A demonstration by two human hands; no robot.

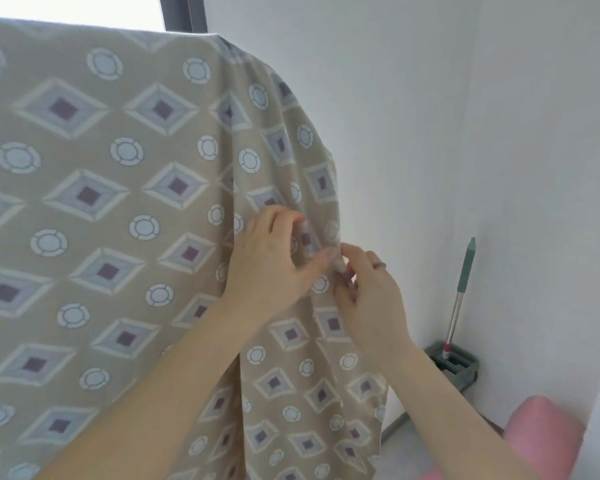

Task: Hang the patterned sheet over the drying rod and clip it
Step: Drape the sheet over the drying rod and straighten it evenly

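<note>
Left grip: the left hand point(271, 258) has thumb and fingers curled in on a gathered fold of the patterned sheet point(94, 209), pinching the cloth from the sheet's face side.
Right grip: the right hand point(371, 289) pinches the same fold from the free-edge side, with its fingertips touching the left hand's. A ring point(379, 265) shows on one finger.
Clip: something small and pale sits between the two pinches. I cannot tell whether it is a clip or bunched hem.
Fold axis: the gathered fold runs roughly up and down and passes through both pinches.
Sheet position: the sheet is draped over the top and hangs full length. Its right side is bunched into pleats where the hands work.
Drying rod: hidden under the crest of the sheet, up and to the left of the grip and well apart from it.
Nearer hand: the left hand sits slightly higher and closer to the crest, so it is probably the one to travel upward.
Step judged: the hanging looks done and the clipping is in hand.
Risk: bunched pleats may slip from a shallow pinch.
Surroundings: a white wall point(430, 133) stands just beside the edge. A mop point(463, 285) leans in the corner, with a pink object point(541, 431) low on the right.
</note>
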